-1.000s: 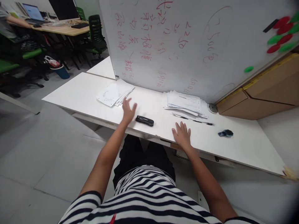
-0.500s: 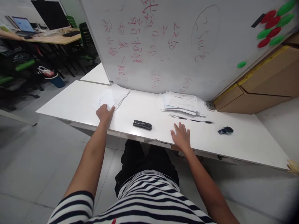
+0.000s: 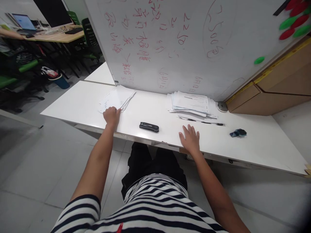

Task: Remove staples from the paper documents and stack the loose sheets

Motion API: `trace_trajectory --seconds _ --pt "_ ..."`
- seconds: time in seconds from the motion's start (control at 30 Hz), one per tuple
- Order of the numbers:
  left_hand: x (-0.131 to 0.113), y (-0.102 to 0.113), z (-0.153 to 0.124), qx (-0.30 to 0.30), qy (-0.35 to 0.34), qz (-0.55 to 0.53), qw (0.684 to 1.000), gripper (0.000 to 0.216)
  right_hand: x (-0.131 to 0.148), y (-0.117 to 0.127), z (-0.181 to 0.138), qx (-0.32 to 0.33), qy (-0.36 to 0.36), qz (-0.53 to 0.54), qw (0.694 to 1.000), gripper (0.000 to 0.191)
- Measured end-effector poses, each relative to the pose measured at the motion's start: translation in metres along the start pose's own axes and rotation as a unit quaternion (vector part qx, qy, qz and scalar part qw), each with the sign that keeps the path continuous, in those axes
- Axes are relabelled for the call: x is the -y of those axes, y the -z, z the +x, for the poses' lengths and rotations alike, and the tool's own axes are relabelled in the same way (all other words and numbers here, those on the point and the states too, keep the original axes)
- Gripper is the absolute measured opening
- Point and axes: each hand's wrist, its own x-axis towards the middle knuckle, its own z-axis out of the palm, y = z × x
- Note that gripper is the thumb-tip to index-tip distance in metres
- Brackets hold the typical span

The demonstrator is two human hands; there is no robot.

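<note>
Resting at the near edge of a fanned pile of white paper sheets [image 3: 115, 97], in the head view, is the left hand [image 3: 111, 116], fingers curled; whether it grips any sheet cannot be told. The pile lies on the left part of the white, smooth-surfaced worktop [image 3: 154, 110]. The right hand [image 3: 190, 139] lies palm down, fingers spread, near a slim black-and-white rod [image 3: 206, 122]. Between the hands sits a black oblong stapler [image 3: 149, 127].

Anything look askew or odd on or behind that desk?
Yes: the writing on the whiteboard runs sideways, as if the board were turned on its side. The left paper stack and right paper stack both have uneven edges.
</note>
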Motion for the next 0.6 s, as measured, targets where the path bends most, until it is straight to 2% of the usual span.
trace_trajectory --seconds 0.13,0.3,0.37,0.47,0.6 --pt "-0.018 0.004 -0.01 0.036 -0.028 0.001 0.999 0.041 -0.001 -0.001 0.0 -0.005 0.001 0.003 1.0 0.057" --pt "-0.054 0.005 -0.021 0.122 -0.075 -0.018 0.989 0.037 0.0 0.001 -0.001 -0.011 0.006 0.003 1.0 0.057" --pt "-0.061 0.009 -0.021 0.136 -0.081 -0.02 0.987 0.037 0.001 0.002 -0.001 -0.008 0.007 0.003 1.0 0.057" --pt "-0.056 0.022 -0.015 0.089 -0.067 0.003 0.994 0.039 0.001 0.003 -0.001 -0.005 0.003 0.002 1.0 0.057" --pt "-0.03 0.038 0.004 0.008 -0.016 0.02 1.0 0.039 0.0 0.0 0.001 -0.01 0.0 0.008 1.0 0.057"
